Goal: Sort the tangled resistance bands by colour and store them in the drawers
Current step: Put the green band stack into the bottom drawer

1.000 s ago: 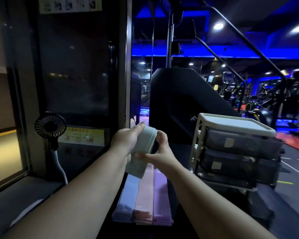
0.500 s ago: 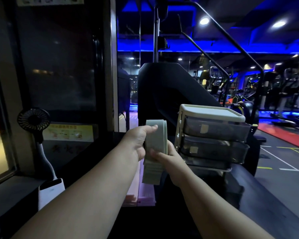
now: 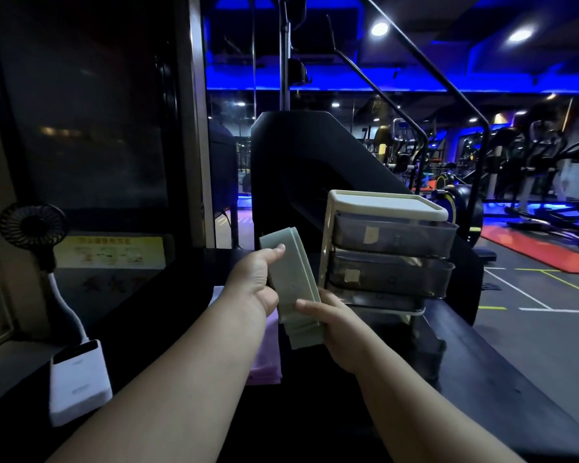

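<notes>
Dark counter (image 3: 154, 315) nearest, w/ white power bank (image 3: 79, 379) at its L edge and pink bands (image 3: 266, 362) lying flat, partly hidden by the L forearm.

Both hands are raised over the counter, holding one folded pale-green resistance band (image 3: 295, 282) clear of the surface, just L of the drawer unit (image 3: 331, 228).
- L hand (image 3: 254, 282): grips upper part, thumb across front face.
- R hand (image 3: 341, 325): pinches lower part, thumb in front, fingers behind.

Long axis near upright, top leaning slightly L. Folded loop end points up & away; layered ends point down toward the wearer.

Step, my read: green is sorted & folded, ready for stowing. All 3 smoky drawers (image 3: 391, 274) look shut, so the next move prob. needs one hand freed to pull one out. Can't tell which is for green, labels (image 3: 370, 233) unreadable.

Behind: black stair machine (image 3: 315, 162), blue-lit gym.
</notes>
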A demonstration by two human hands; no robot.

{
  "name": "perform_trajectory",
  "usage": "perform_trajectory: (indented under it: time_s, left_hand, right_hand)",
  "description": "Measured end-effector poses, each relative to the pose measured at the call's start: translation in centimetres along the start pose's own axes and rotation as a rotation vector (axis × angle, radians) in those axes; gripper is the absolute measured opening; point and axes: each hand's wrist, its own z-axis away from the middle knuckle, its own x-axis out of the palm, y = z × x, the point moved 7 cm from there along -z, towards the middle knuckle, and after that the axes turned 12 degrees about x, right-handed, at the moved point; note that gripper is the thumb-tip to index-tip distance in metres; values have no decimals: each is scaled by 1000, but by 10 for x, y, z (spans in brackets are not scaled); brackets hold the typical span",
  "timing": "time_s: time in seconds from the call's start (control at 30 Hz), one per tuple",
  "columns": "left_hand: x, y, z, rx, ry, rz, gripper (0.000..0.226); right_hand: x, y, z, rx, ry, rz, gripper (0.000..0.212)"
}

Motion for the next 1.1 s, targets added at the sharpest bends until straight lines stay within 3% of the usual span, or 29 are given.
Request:
perform_trajectory:
  time_s: [0.13,0.2,0.33,0.5,0.63,0.7,0.8,0.87,1.1]
  left_hand:
    - [-10,-15,1,-31,78,118,13]
    - [-16,-19,0,-27,108,182,14]
    - [-20,-25,2,-18,37,203,14]
    - [-21,-33,5,-12,-123,53,20]
    - [-13,-52,10,-59,-344,-176,17]
    - [-7,-62,12,-72,-402,-237,15]
    - [3,-76,12,-68,-464,-353,33]
    - [10,-85,14,-50,-503,-419,26]
    - [27,-113,7,80,-587,-648,55]
  right_hand:
    - [-5,5,0,-8,71,-8,66]
    - [-14,6,-1,-25,167,-16,83]
    - [-39,12,3,-70,325,-77,102]
    - [-69,9,20,-91,409,-96,77]
    - [-102,4,35,-102,488,-27,78]
    - [-115,3,44,-110,503,43,70]
    - [-137,2,58,-123,548,135,67]
    - [-152,1,65,-127,574,179,59]
    - [-192,-5,75,-198,678,234,79]
